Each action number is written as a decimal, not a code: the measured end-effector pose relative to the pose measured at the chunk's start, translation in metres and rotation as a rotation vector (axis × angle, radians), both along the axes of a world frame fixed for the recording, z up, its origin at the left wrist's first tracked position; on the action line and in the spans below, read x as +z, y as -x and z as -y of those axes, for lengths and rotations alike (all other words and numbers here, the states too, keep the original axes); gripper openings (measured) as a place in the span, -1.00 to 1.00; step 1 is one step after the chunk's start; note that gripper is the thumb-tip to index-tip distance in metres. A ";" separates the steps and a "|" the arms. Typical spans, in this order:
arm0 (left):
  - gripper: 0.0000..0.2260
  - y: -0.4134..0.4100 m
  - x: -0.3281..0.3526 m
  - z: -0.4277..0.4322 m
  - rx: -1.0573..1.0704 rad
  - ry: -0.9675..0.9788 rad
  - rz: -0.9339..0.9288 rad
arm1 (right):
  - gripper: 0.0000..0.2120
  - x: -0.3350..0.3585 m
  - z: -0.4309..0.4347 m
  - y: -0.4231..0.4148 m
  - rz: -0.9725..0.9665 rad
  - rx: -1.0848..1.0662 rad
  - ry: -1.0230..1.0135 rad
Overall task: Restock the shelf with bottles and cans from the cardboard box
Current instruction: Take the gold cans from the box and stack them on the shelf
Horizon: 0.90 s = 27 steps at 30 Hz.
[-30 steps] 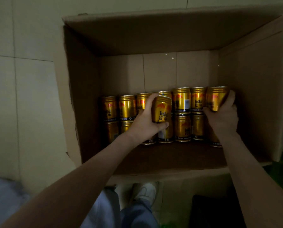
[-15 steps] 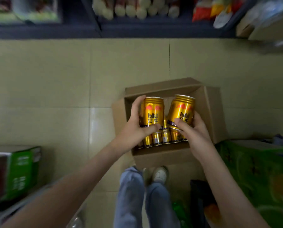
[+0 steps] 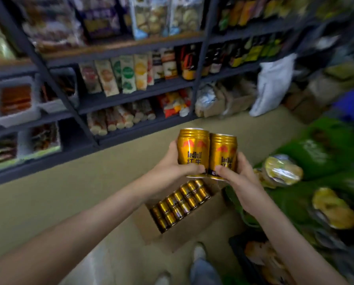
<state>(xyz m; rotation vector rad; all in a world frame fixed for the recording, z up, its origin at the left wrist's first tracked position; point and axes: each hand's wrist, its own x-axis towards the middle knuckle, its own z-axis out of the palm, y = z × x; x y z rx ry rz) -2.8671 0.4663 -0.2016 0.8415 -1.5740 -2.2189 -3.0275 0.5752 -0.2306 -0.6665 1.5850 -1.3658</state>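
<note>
The left hand is closed around a gold Red Bull can, and the right hand is closed around a second gold can. Both cans stand upright and touch each other side by side, held up in the air in front of the person. Below them, on the beige tiled floor, lies the open cardboard box — inside it more gold cans are packed in two rows along one wall. Beyond the hands stands the dark metal shelf, its levels filled with snack packets, tubes and dark bottles; the picture is blurred there, so the labels cannot be read. To the right of the box there are green packs with round yellow items on them. At the bottom edge the person's shoes and jeans are visible — just beside the box.
</note>
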 end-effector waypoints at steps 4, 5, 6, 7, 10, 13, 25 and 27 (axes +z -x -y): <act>-0.44 0.024 0.060 -0.056 -0.116 -0.005 -0.103 | -0.32 0.061 -0.080 0.000 -0.131 -0.209 0.113; -0.56 0.032 0.073 -0.073 -0.122 -0.007 -0.123 | -0.30 0.076 -0.102 0.001 -0.162 -0.253 0.130; -0.66 0.040 0.088 -0.093 -0.136 -0.001 -0.136 | -0.27 0.090 -0.125 0.001 -0.196 -0.288 0.145; -0.67 0.047 0.100 -0.113 -0.161 0.013 -0.149 | -0.23 0.104 -0.148 0.002 -0.232 -0.320 0.159; -0.63 0.065 0.132 -0.179 -0.221 0.034 -0.190 | -0.27 0.139 -0.226 0.001 -0.344 -0.414 0.187; -0.71 0.076 0.154 -0.260 -0.317 0.054 -0.229 | -0.33 0.167 -0.318 -0.008 -0.428 -0.499 0.197; -0.76 0.129 0.235 -0.612 -0.746 0.097 -0.417 | -0.42 0.257 -0.681 -0.043 -0.693 -0.968 0.146; -0.75 0.139 0.255 -0.656 -0.799 0.116 -0.459 | -0.43 0.272 -0.721 -0.041 -0.733 -1.056 0.166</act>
